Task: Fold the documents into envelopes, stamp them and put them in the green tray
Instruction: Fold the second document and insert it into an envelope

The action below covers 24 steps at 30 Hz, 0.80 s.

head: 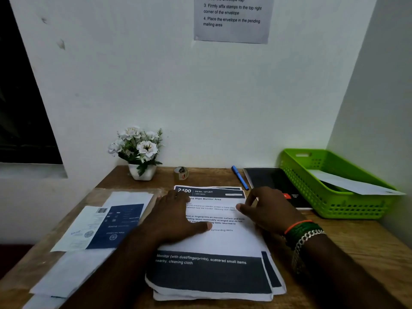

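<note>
Right now I have both hands flat on the stack of white printed documents with dark blue bands (214, 273), which lies in the middle of the brown wooden desk (347, 239), its near edge towards me. My left hand (176, 217) lies spread and relaxed on the left part of the top sheet, fingers straight, thumb reaching across the text; it grips nothing, and I read it as a weight that keeps the sheets from sliding. My right hand (265, 208) rests at the right edge, fingers loosely bent over the paper's side, the thumb on the page; whether it pinches the top sheet I cannot tell. I judge this is squaring or separating the top sheet before the first fold.

The sheets below are fanned slightly at the near right corner, so the stack is not aligned.

The bright green perforated plastic tray (330, 201) sits at the far right against the wall, well apart from the stack, and already holds one white envelope (354, 185) lying tilted over its rim. To my left, a clear plastic sleeve of white envelopes (73, 270) lies with a blue-and-white printed sheet (104, 226) on top, probably the stamps, within the left hand's reach.
</note>
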{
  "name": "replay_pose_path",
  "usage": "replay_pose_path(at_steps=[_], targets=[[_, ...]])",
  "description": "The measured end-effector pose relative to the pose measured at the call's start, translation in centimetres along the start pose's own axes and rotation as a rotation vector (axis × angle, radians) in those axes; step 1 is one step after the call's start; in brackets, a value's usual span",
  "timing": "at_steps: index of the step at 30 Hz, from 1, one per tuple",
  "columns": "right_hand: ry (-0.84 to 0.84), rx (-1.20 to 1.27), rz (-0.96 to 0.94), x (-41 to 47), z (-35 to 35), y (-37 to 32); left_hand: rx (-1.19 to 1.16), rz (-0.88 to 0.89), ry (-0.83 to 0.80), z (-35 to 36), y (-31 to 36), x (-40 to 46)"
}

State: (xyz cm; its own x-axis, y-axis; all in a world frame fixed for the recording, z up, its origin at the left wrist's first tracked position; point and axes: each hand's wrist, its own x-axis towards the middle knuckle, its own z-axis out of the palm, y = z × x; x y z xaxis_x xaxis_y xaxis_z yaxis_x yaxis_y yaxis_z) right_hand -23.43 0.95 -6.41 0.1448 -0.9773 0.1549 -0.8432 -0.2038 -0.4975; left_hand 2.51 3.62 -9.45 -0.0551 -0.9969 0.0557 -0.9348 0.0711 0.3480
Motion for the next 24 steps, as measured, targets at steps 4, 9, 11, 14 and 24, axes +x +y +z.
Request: replay_pose_path(at_steps=[4,9,11,14,24], targets=[[0.207,-0.153,-0.188,1.8,0.7,0.8,0.016,0.003,-0.023,0.1,0.2,-0.1],[0.133,-0.233,-0.285,3.5,2.6,1.9,0.028,0.007,-0.022,0.2,0.3,0.0],[0.12,-0.274,-0.284,3.8,3.1,2.2,0.024,-0.005,-0.028,0.2,0.2,0.1],[0.059,-0.279,-0.254,4.0,3.3,2.5,0.03,-0.008,-0.025,0.3,0.3,0.0],[0.094,-0.007,-0.256,3.5,2.7,1.9,-0.07,-0.002,0.055,0.1,0.7,-0.3]])
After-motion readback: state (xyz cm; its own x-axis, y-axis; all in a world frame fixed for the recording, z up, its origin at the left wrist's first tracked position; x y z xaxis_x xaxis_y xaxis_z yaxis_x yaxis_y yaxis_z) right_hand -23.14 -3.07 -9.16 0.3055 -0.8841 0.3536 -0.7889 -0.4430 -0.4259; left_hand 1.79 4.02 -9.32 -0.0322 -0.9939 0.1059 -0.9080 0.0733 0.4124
